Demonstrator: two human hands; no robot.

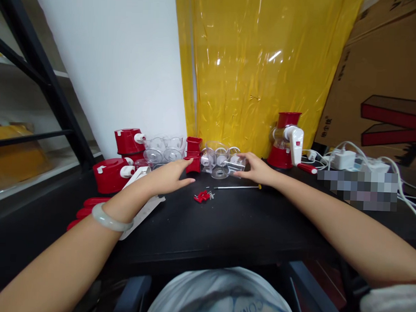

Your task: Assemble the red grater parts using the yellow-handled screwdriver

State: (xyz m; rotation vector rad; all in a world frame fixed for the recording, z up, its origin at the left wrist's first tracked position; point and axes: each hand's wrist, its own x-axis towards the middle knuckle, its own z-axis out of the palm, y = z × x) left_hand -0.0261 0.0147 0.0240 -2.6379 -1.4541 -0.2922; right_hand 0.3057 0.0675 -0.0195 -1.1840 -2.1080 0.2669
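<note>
The right hand [256,170] reaches forward and pinches the right end of a clear cup [221,165] with its fingertips. The cup lies on the black table [225,226], so the grip looks light, more steadying than lifting. The left hand [169,176] is open and holds nothing. Its fingers are stretched flat together and their tips stop just left of the cup, beside a stack of small red cups [193,154]. A pale bracelet [110,220] sits on that wrist.

Just in front of the cup lie a screwdriver [237,187] and a little heap of red clips [202,196], seemingly kept close for easy reach. Left of the cup, clear bowls [164,149] and red bases [111,175] stand grouped by kind. Right of the cup stands a red-and-white grinder [287,142], with chargers [344,159] further right. Behind the cup hangs a yellow sheet [253,61].
</note>
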